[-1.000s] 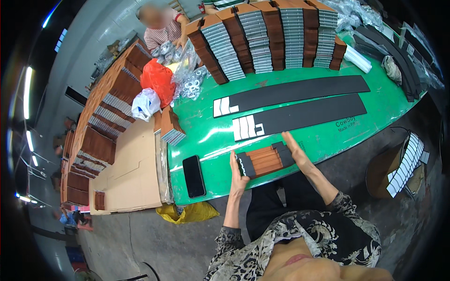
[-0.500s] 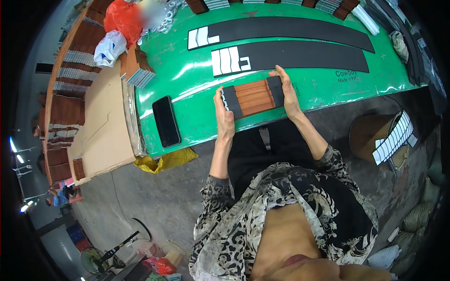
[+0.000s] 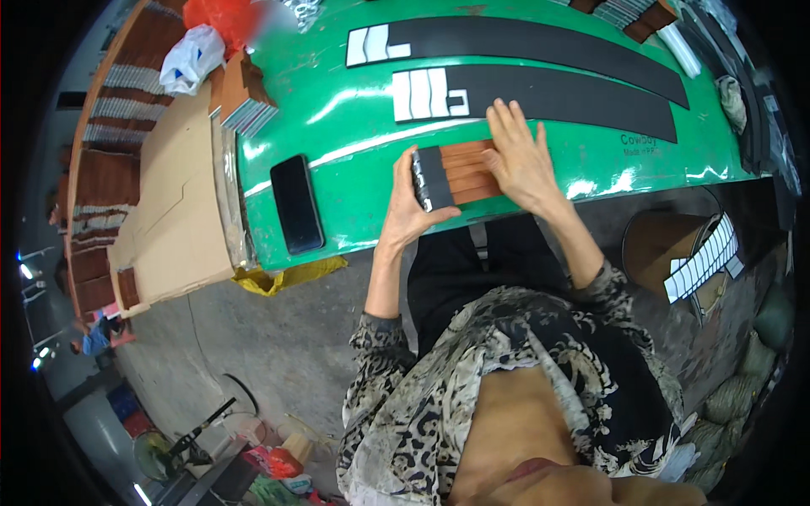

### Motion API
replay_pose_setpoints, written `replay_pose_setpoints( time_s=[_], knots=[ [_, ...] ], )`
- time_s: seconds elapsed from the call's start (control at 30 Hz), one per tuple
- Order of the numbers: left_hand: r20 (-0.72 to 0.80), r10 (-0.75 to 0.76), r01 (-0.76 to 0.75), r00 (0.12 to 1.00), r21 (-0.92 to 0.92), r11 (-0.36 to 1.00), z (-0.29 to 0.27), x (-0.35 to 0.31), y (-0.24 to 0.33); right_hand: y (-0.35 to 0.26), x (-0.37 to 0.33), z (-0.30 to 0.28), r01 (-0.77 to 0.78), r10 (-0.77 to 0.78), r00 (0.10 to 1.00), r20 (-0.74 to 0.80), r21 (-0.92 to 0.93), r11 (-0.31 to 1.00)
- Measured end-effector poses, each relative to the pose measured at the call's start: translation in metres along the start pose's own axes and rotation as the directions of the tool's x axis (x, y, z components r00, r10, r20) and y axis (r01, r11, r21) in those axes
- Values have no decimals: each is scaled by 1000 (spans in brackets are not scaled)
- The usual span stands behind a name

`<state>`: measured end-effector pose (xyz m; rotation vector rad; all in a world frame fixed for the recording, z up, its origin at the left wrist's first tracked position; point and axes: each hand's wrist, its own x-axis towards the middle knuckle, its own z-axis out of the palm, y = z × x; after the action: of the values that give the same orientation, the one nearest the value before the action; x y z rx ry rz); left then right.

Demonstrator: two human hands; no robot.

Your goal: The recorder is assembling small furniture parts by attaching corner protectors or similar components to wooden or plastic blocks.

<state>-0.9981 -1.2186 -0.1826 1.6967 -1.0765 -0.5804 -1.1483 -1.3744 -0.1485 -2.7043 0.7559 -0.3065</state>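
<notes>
A brown, wood-patterned block with grooved lines lies at the near edge of the green table. A black foam-like strip wraps its left end. My left hand grips that end, with the thumb along the near side and the fingers at the far left corner. My right hand lies flat over the block's right end, fingers stretched out away from me, hiding that end. Just beyond are two long black strips, a nearer strip and a farther strip, each with white backing pieces at its left end.
A black phone lies left on the green table. Behind it stand brown stacked pieces, a white bag and a red bag. Cardboard borders the table's left. A brown bin stands at right.
My right hand has moved from the block's right edge to lie flat over its right end. My left hand has shifted its hold, its thumb now along the near side. The view has moved slightly.
</notes>
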Motion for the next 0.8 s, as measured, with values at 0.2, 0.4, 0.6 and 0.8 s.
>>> replay_pose_setpoints(
  time_s=[0.2, 0.4, 0.6, 0.8],
  knots=[
    [21, 31, -32, 999, 38, 999, -7, -4, 0, -58, 30, -41, 253, -197, 929, -313, 149, 956],
    [82, -52, 65, 995, -165, 984, -11, 9, 23, -92, 43, 24, 214, -211, 976, -45, 68, 974],
    [55, -39, 59, 998, -424, 904, 4, -6, 1, -121, 38, -15, 263, -238, 915, -325, 32, 964],
    [116, 68, -52, 991, -138, 989, 5, -9, -12, -123, 39, 25, 177, -168, 983, -71, 151, 973]
  ],
)
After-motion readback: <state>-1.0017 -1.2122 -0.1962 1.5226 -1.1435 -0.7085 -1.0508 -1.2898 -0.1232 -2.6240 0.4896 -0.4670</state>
